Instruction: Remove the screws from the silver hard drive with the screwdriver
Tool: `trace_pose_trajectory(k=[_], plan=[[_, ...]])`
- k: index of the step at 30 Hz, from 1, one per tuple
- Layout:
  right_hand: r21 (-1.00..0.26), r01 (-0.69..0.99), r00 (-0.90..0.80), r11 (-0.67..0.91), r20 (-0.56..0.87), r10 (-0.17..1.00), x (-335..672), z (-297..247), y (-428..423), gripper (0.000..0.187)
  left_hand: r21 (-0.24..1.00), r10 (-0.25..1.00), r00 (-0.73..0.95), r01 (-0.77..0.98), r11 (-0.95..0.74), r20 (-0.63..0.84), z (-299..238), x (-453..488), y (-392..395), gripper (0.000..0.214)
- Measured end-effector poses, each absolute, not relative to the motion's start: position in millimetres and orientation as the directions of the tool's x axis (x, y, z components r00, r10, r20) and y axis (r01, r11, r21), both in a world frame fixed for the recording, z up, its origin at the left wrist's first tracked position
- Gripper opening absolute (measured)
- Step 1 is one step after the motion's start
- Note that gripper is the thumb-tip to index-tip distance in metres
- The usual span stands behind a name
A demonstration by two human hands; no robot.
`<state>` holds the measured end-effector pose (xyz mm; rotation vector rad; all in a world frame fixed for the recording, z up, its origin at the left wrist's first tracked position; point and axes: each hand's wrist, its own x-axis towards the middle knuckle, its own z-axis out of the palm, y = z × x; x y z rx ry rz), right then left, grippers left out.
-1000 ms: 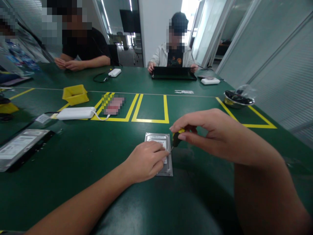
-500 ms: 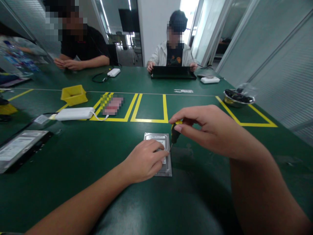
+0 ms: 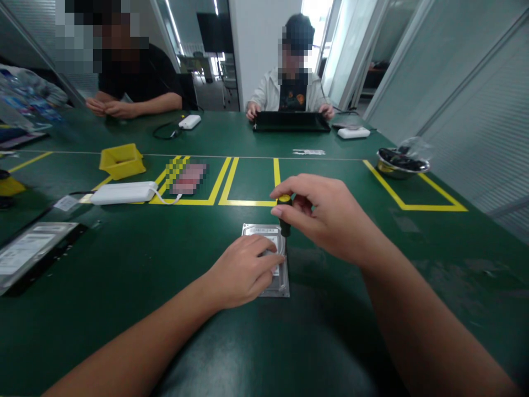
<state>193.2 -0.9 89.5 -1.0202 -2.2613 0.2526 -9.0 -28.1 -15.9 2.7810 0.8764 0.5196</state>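
Observation:
A silver hard drive lies flat on the green table, its label partly covered by my left hand. The fingers of that hand are bent over the drive and hold it against the tabletop, the fingertips at its right edge. Between the thumb and fingers of my right hand is a short screwdriver with a dark handle and a yellow top. It stands nearly upright above the drive's upper right edge. Its tip is hard to make out, so contact with a screw cannot be told.
A second hard drive lies at the left. Behind it are a white power bank, a pixelated pink item and a yellow bin. A metal bowl of dark parts stands at the right. Two people sit across, one holding a black panel.
My right hand has shifted left and the screwdriver has gone from leaning to nearly upright. My left hand stays on the drive.

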Motion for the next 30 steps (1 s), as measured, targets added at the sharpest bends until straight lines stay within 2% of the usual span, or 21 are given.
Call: trace_pose_trajectory(k=[7, 19, 28, 30], plan=[[-0.497, 0.583, -0.483, 0.643, 0.424, 0.766, 198.1, 92.3, -2.4, 0.017, 0.293, 0.568, 0.766, 0.493, -0.819, 0.299, -16.1, -9.3, -27.1, 0.032], [-0.560, 0.467, -0.601, 0.684, 0.367, 0.710, 207.3, 99.4, -3.0, 0.014, 0.333, 0.570, 0.760, 0.474, -0.815, 0.314, -16.8, -10.8, -24.8, 0.032], [-0.447, 0.528, -0.608, 0.722, 0.394, 0.689, 206.6, 103.2, -6.0, 0.003, 0.324, 0.565, 0.765, 0.474, -0.819, 0.309, -18.5, -12.2, -25.7, 0.031], [-0.434, 0.544, -0.604, 0.718, 0.391, 0.694, 209.2, 105.2, -8.1, 0.006, 0.321, 0.563, 0.766, 0.472, -0.821, 0.311, -19.0, -12.5, -25.5, 0.032]])
